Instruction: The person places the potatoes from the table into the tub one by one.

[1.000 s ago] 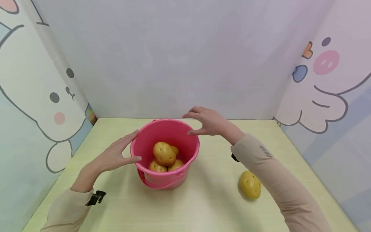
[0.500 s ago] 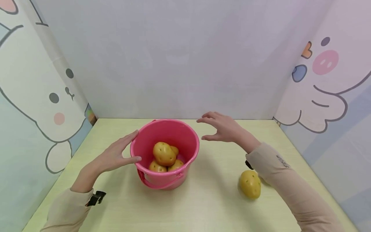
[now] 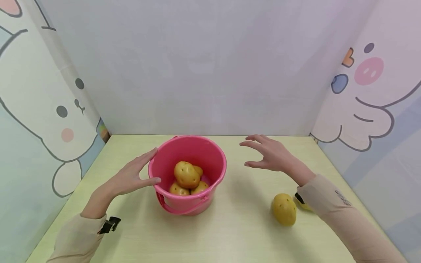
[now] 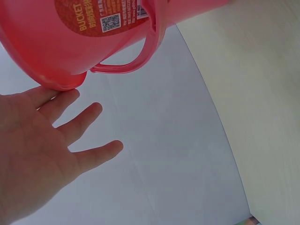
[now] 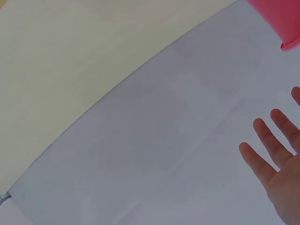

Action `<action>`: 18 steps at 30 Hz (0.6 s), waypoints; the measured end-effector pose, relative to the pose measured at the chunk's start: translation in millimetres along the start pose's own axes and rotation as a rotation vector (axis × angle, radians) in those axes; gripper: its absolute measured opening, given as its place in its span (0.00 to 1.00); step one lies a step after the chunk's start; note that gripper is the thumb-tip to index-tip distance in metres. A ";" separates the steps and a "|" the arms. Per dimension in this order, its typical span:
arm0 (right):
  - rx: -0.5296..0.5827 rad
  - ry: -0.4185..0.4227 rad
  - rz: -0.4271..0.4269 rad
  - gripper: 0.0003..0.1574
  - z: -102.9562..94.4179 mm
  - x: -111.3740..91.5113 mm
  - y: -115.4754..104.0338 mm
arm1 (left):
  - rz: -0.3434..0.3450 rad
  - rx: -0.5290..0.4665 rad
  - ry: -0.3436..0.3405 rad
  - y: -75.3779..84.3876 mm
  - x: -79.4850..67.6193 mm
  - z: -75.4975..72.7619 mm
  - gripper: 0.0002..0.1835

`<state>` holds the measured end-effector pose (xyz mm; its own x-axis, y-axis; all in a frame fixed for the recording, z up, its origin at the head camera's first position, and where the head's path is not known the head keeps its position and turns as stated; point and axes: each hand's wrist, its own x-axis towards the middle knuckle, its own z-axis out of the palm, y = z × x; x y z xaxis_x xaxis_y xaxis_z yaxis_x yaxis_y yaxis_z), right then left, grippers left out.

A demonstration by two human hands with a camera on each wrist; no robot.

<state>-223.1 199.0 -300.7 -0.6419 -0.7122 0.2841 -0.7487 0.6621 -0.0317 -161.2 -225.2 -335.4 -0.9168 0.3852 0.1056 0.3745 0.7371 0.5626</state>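
A pink bucket [image 3: 194,202] stands upright with its mouth tipped into view, holding several yellow potatoes [image 3: 186,174]. My left hand [image 3: 131,175] rests at the bucket's left rim with straight fingers and the thumb stretched across the edge. In the left wrist view the fingers [image 4: 77,124] spread apart, the nearest ones at the rim. My right hand [image 3: 271,153] hovers to the right of the bucket, fingers loosely bent and nothing between them. Below it on the table lies another potato [image 3: 284,209].
A further yellow object [image 3: 306,206] peeks out from behind the right sleeve [image 3: 342,215], mostly hidden. The pale wooden table [image 3: 230,233] ends at a light back wall [image 3: 210,73]. Cartoon-printed panels [image 3: 368,120] stand on both sides. The bucket's handle [image 3: 179,211] hangs down in front.
My right hand has moved right and slightly nearer, away from the bucket's rim. The yellow object behind the sleeve has come partly into view. The left hand and bucket stay put.
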 end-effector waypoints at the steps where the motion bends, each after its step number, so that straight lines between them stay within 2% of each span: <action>1: -0.005 0.006 0.003 0.35 0.2 -3.6 1.5 | 0.000 0.001 0.000 0.1 0.0 0.0 0.50; 18: -0.027 0.051 0.094 0.38 2.1 -65.2 21.7 | -0.013 -0.002 0.000 1.5 0.0 0.0 0.50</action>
<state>-197.8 259.3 -322.0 -0.6994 -0.6341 0.3298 -0.6804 0.7320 -0.0354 -160.7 -224.0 -334.6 -0.9216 0.3755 0.0986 0.3623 0.7406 0.5659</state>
